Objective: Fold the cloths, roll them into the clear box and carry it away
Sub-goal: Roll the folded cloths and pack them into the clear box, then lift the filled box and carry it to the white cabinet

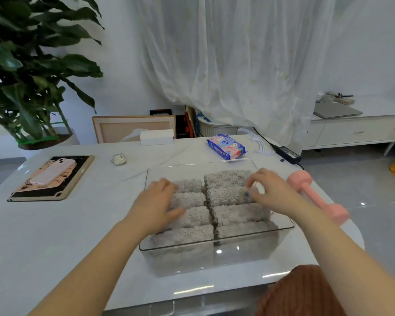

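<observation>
A clear box (pixel 214 244) stands on the white table near its front edge. Inside lie several grey rolled cloths (pixel 237 213) in two columns. My left hand (pixel 156 202) rests flat on the rolls of the left column, fingers spread and straight. My right hand (pixel 268 190) hovers over the right column near the box's right wall, its fingers bent loosely above a roll; a small blue tag shows under them. Whether the fingertips touch the cloth is unclear.
A pink dumbbell (pixel 318 197) lies right beside the box. Behind it are a wipes pack (pixel 226 147), a power adapter (pixel 287 153), an earbud case (pixel 118 159), a white carton (pixel 156 137); a tablet with a phone (pixel 53 176) lies left. A rust cushion (pixel 301 293) sits at the front.
</observation>
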{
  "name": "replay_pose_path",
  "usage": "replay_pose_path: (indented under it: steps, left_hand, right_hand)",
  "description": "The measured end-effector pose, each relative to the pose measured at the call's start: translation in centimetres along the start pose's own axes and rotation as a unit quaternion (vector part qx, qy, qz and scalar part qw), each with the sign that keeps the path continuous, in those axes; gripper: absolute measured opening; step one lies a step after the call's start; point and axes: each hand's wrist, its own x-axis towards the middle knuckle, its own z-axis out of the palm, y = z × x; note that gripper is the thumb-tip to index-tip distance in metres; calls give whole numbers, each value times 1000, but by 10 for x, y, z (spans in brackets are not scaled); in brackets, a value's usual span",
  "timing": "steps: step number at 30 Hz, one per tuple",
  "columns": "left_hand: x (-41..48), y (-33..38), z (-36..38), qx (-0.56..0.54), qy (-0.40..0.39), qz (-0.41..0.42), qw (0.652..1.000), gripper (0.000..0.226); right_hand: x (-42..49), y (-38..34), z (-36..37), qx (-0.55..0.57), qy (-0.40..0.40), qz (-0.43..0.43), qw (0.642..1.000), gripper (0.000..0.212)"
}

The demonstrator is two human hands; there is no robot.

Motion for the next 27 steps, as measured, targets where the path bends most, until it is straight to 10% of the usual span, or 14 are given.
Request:
replay_pose_path:
  steps: [5,17,20,23,27]
  left_hand:
    - [2,2,27,73,148,-155,974,18]
    - [12,3,21,-204,87,-338,915,43]
    - [12,-9,19,-445,74,-379,808,52]
    - [19,-15,14,-624,24,-401,670,43]
    - [29,-25,13,-684,-34,-376,624,47]
  right_hand:
    - [2,3,33,-19,17,206,978,31]
    - [11,8,32,-1,56,269,962,46]
    - [16,11,30,199,45,328,922,58]
    - [26,10,17,423,-30,406,810,60]
    - [44,16,14,470,-103,423,768,65]
